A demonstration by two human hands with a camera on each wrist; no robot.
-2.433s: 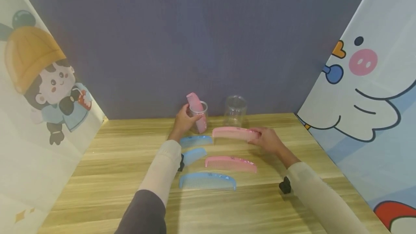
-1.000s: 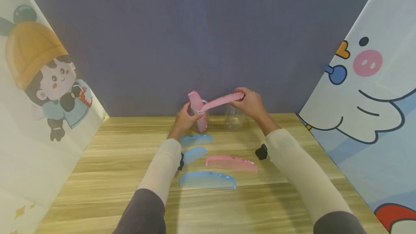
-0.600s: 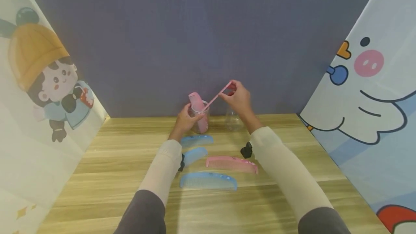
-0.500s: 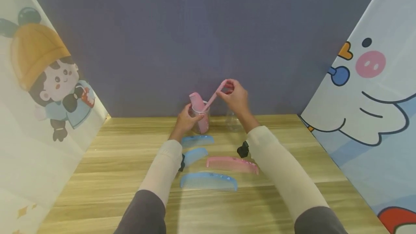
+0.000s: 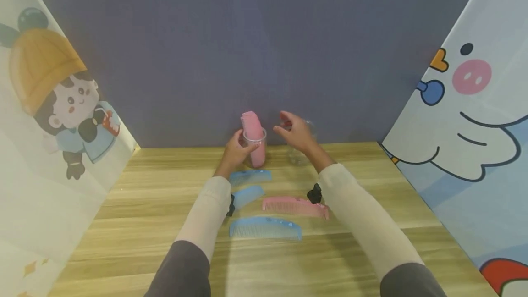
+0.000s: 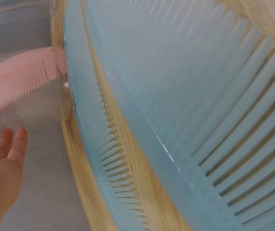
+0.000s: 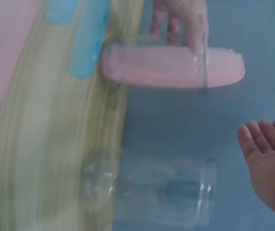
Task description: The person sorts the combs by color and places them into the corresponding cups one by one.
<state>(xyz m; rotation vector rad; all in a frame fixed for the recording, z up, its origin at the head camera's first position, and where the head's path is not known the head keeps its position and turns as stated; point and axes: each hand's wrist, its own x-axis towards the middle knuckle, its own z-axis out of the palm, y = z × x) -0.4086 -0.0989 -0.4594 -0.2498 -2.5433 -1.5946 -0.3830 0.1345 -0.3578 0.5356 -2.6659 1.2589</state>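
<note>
Left hand wrapped around a clear jar, fingers curled on its wall, jar upright on the wooden table. Pink combs stand inside this jar, tops poking out above the rim. Right hand released, fingers spread and relaxed, holding nothing; it hovers just right of the jar's mouth, in front of a second clear jar that stands empty beside the first. Right wrist view shows the open palm apart from both jars. Below the left hand lie three blue combs flat in a column; below the right hand, one pink comb flat on the table.
</note>
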